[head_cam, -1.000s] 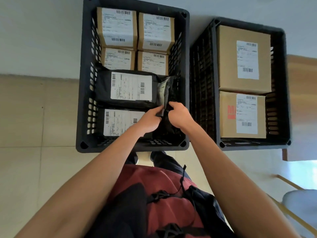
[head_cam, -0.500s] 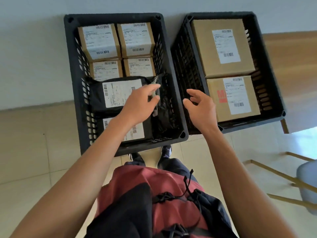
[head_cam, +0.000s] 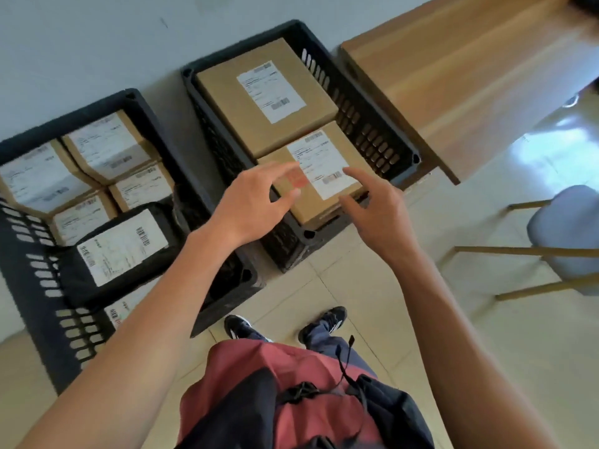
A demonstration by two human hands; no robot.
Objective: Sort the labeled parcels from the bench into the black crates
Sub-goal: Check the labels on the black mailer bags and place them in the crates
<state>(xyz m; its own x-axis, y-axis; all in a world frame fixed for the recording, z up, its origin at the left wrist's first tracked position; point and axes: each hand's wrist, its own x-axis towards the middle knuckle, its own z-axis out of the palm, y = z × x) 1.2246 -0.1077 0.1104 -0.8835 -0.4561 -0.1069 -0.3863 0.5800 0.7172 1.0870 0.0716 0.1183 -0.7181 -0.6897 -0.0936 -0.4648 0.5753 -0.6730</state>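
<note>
Two black crates stand on the floor against the wall. The left crate (head_cam: 29,286) holds several small labeled cardboard boxes (head_cam: 107,147) and a black labeled mailer bag (head_cam: 120,251), with another label showing below it. The right crate (head_cam: 372,124) holds a large labeled box (head_cam: 227,102) and a smaller box with a red mark (head_cam: 324,202). My left hand (head_cam: 249,205) and my right hand (head_cam: 376,209) hover above the near end of the right crate, fingers spread and loose, holding nothing.
A wooden bench (head_cam: 470,69) runs along the wall right of the crates. A grey chair with wooden legs (head_cam: 564,234) stands at the right. My feet (head_cam: 285,325) are on the tiled floor just before the crates.
Both hands have left the black bag in the left crate and moved right, over the right crate. My view has swung to the right, bringing the bench and chair in.
</note>
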